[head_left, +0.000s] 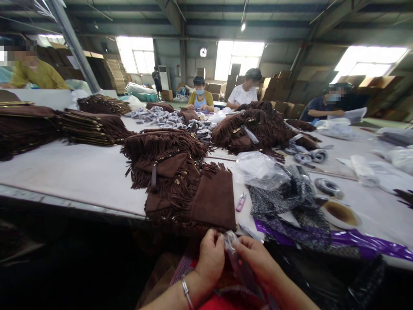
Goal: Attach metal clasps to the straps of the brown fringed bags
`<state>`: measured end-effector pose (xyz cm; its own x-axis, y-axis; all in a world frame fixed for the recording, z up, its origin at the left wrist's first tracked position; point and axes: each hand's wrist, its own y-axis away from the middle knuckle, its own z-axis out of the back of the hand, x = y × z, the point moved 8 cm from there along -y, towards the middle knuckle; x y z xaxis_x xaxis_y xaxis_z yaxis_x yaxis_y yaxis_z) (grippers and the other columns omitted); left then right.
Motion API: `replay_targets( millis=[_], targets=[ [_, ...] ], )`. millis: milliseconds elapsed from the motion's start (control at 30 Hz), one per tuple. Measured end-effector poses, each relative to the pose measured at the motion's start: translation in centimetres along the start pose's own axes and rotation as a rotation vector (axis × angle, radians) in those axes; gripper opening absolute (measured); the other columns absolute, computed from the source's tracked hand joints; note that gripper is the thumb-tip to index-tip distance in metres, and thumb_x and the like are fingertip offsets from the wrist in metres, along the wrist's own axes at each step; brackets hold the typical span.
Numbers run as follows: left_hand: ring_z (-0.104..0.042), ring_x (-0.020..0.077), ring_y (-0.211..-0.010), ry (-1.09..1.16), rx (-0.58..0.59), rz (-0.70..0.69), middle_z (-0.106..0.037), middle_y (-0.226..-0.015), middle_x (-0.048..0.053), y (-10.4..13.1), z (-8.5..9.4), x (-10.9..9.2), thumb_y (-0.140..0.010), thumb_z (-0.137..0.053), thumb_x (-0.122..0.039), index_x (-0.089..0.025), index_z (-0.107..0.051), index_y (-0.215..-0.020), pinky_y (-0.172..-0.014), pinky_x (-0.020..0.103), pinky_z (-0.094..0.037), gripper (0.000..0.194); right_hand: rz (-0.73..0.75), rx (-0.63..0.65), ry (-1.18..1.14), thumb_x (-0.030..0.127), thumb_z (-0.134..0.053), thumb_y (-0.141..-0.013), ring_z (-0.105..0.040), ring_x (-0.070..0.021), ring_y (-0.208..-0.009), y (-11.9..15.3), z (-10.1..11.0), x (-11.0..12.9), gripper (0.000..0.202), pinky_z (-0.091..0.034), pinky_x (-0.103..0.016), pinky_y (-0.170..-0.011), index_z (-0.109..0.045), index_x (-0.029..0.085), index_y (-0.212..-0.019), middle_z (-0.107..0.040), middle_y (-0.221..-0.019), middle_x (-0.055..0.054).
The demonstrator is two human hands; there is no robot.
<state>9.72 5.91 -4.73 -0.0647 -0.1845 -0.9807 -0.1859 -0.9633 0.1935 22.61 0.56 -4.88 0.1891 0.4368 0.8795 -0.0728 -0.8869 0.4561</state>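
Close to my lap, at the table's front edge, both hands work at a dark strap [241, 268] whose upper end is in shiny clear plastic. My left hand [211, 255] is closed, thumb and fingers pinched at the strap's upper end. From the other side, my right hand [254, 257] pinches the same strap just below that end; its lower part hangs toward my lap. Just beyond lies a flat brown suede pouch [214, 198] with fringe, beside a pile of fringed brown bags [167, 172]. Pink thread snips [240, 202] rest to the pouch's right.
Stacked brown pouches [93, 125] stand at the left, and a fringed heap [248, 129] lies farther back. Many plastic-wrapped straps [161, 115] cover the middle. At right are a clear bag [261, 170], speckled fabric [284, 202] and a tape roll [340, 213]. Several co-workers sit across the table.
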Motion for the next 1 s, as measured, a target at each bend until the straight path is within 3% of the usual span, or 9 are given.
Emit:
replay_targets(
  millis=[100,200,367,467,533,633,733,867,1000],
  targets=[
    [-0.060,0.0187,-0.074,0.052,0.000,0.031,-0.065,-0.077,0.004,0.1,0.1,0.0,-0.082,-0.061,-0.043,-0.018,-0.057,-0.078,-0.069,0.028,-0.048,0.025,-0.061,0.030,-0.121,0.065,-0.073,-0.069,-0.048,-0.0110,-0.040,-0.1,-0.9,0.3,0.049,-0.036,-0.022,-0.041,-0.061,0.017,-0.072,-0.059,-0.049,0.002],
    [-0.063,0.0196,-0.074,0.153,0.037,0.162,-0.067,-0.083,0.006,0.9,-0.1,0.8,-0.081,-0.063,-0.054,-0.018,-0.057,-0.087,-0.066,0.029,-0.050,0.037,-0.056,-0.027,-0.106,0.063,-0.075,-0.068,-0.047,-0.0109,-0.038,-0.6,-0.9,0.5,0.048,-0.034,-0.021,-0.038,-0.060,0.017,-0.070,-0.059,-0.047,0.002],
    [-0.068,0.0225,-0.074,0.421,0.294,0.420,-0.069,-0.088,0.008,3.6,-2.6,1.9,-0.073,-0.070,-0.064,-0.016,-0.056,-0.099,-0.067,0.034,-0.054,0.057,0.003,-0.131,-0.196,0.044,-0.085,-0.060,-0.054,-0.0116,-0.045,-1.4,-0.5,0.3,0.038,-0.038,-0.021,-0.043,-0.062,0.016,-0.072,-0.063,-0.053,0.002],
    [-0.068,0.0240,-0.081,0.469,0.441,0.403,-0.071,-0.092,0.011,4.3,-4.0,1.4,-0.064,-0.080,-0.059,-0.013,-0.063,-0.099,-0.071,0.034,-0.053,0.060,-0.004,-0.164,-0.335,0.033,-0.089,-0.052,-0.061,-0.0143,-0.053,-1.6,-1.2,0.6,0.038,-0.045,-0.022,-0.050,-0.064,0.014,-0.072,-0.069,-0.060,-0.003],
    [-0.067,0.0220,-0.076,0.447,0.465,0.367,-0.071,-0.088,0.010,4.2,-4.3,1.1,-0.064,-0.080,-0.059,-0.012,-0.066,-0.099,-0.067,0.032,-0.052,0.061,-0.004,-0.176,-0.387,0.029,-0.091,-0.048,-0.064,-0.0156,-0.056,-1.8,-1.8,1.2,0.040,-0.048,-0.023,-0.052,-0.065,0.013,-0.074,-0.071,-0.063,-0.006],
    [-0.061,0.0160,-0.057,0.335,0.404,0.319,-0.068,-0.071,0.005,3.4,-3.4,0.4,-0.072,-0.071,-0.062,-0.013,-0.066,-0.095,-0.055,0.027,-0.047,0.055,0.022,-0.184,-0.429,0.030,-0.090,-0.051,-0.067,-0.0182,-0.062,-2.4,-2.3,2.4,0.039,-0.051,-0.025,-0.055,-0.065,0.014,-0.076,-0.072,-0.067,-0.006],
    [-0.054,0.0130,-0.044,0.151,0.364,0.237,-0.060,-0.055,0.000,2.0,-1.4,-1.5,-0.075,-0.065,-0.060,-0.016,-0.061,-0.080,-0.045,0.023,-0.040,0.045,0.057,-0.200,-0.462,0.033,-0.087,-0.058,-0.067,-0.0187,-0.060,-3.4,-2.2,3.3,0.035,-0.053,-0.027,-0.056,-0.061,0.016,-0.074,-0.069,-0.064,-0.004],
    [-0.044,0.0092,-0.037,-0.127,0.425,0.190,-0.055,-0.051,-0.003,0.5,1.3,-3.5,-0.077,-0.061,-0.050,-0.019,-0.054,-0.064,-0.037,0.021,-0.029,0.034,0.064,-0.222,-0.474,0.034,-0.082,-0.067,-0.066,-0.0188,-0.057,-4.7,-2.4,3.3,0.031,-0.054,-0.029,-0.055,-0.057,0.018,-0.074,-0.067,-0.061,-0.001],
    [-0.036,0.0077,-0.039,-0.247,0.449,0.147,-0.049,-0.048,-0.004,0.3,2.8,-3.6,-0.081,-0.056,-0.046,-0.019,-0.054,-0.061,-0.039,0.021,-0.025,0.034,0.043,-0.233,-0.459,0.035,-0.079,-0.072,-0.067,-0.0187,-0.057,-5.1,-3.1,2.3,0.029,-0.054,-0.029,-0.054,-0.054,0.020,-0.075,-0.067,-0.061,0.000]
  ],
)
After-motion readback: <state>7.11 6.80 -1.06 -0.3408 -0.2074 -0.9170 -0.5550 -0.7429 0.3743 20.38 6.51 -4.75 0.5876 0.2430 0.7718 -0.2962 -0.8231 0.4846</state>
